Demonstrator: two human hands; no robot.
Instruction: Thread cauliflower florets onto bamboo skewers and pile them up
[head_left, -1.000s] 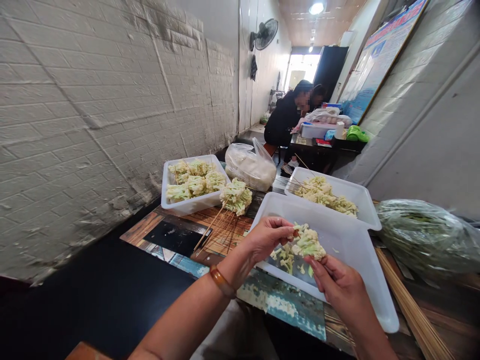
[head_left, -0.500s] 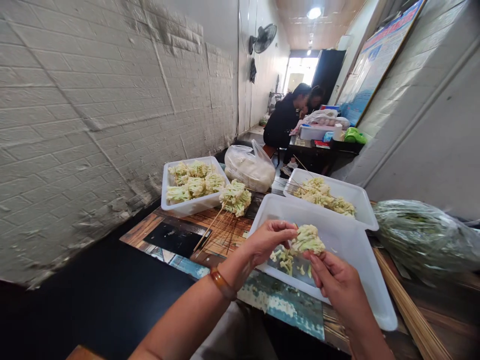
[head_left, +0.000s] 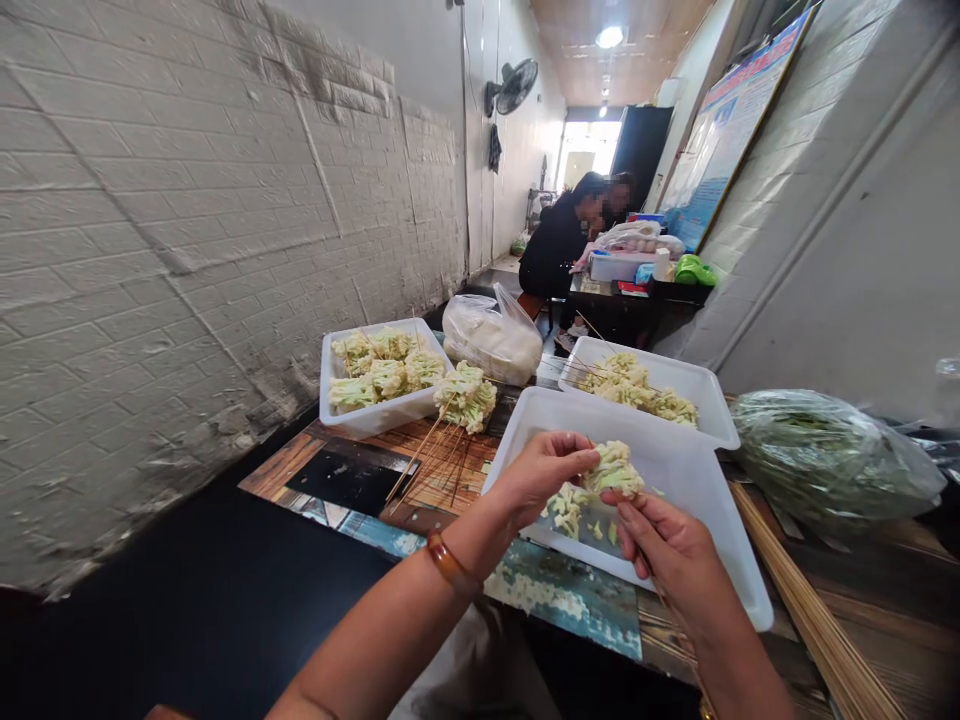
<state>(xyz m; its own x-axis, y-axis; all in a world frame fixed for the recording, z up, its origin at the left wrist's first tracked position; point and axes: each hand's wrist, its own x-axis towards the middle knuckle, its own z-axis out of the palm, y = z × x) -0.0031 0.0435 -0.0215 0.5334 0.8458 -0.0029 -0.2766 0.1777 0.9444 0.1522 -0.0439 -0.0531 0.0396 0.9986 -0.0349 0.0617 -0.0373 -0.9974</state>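
Above the near white tray (head_left: 701,490), my left hand (head_left: 551,470) pinches a piece of cauliflower (head_left: 615,466) from its left side. My right hand (head_left: 667,535) is closed at the lower right of that piece, holding a thin bamboo skewer (head_left: 679,622) that runs back along the wrist. The skewer's front end is hidden by the fingers and the cauliflower. Loose florets (head_left: 566,510) and crumbs lie in the tray beneath my hands. To the left, a cluster of skewered cauliflower (head_left: 466,397) rests on the table, its sticks pointing toward me.
A white tray of cauliflower (head_left: 375,412) stands at the left, another (head_left: 709,385) behind the near tray. Between them sits a clear plastic bag (head_left: 491,340). At right are a bundle of skewers (head_left: 814,600) and bagged greens (head_left: 832,455). People in dark clothes (head_left: 555,245) sit farther back.
The view has shifted slightly. My right hand has turned a little, and the skewer along its wrist now shows. Both hands stay at the same cauliflower piece.
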